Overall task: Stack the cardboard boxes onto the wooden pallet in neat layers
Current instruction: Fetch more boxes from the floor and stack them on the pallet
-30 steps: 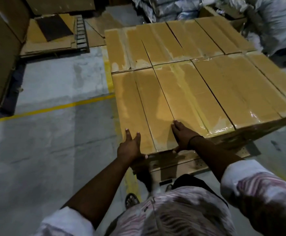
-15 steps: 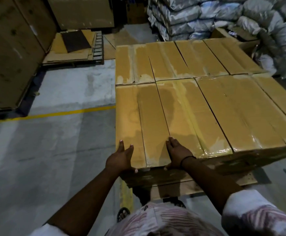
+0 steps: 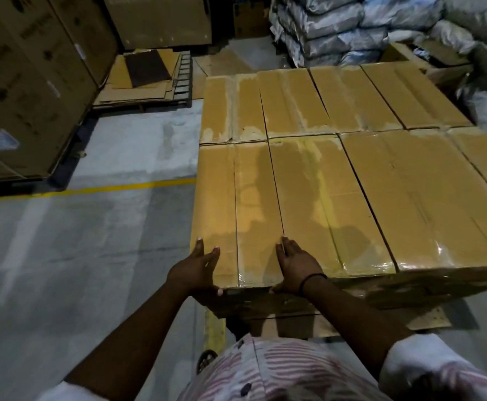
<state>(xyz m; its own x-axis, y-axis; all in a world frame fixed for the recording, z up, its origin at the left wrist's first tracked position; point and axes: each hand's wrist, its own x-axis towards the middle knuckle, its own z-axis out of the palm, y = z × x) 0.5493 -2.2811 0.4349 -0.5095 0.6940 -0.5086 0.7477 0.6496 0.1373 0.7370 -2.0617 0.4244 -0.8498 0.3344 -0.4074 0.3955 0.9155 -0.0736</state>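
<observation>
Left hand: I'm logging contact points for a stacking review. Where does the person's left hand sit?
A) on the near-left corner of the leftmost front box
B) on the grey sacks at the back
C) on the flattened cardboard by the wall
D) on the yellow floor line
A: the left hand lies over the near-left corner of the leftmost front box, fingers straight on its top.

Matt cardboard boxes (image 3: pixel 309 198), glossy tape (image 3: pixel 361 256)

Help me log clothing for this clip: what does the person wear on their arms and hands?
The left hand and right hand are ungloved. A thin dark band circles the right wrist. The forearms are uncovered; the left sleeve looks white, the right sleeve white with reddish stripes.
</observation>
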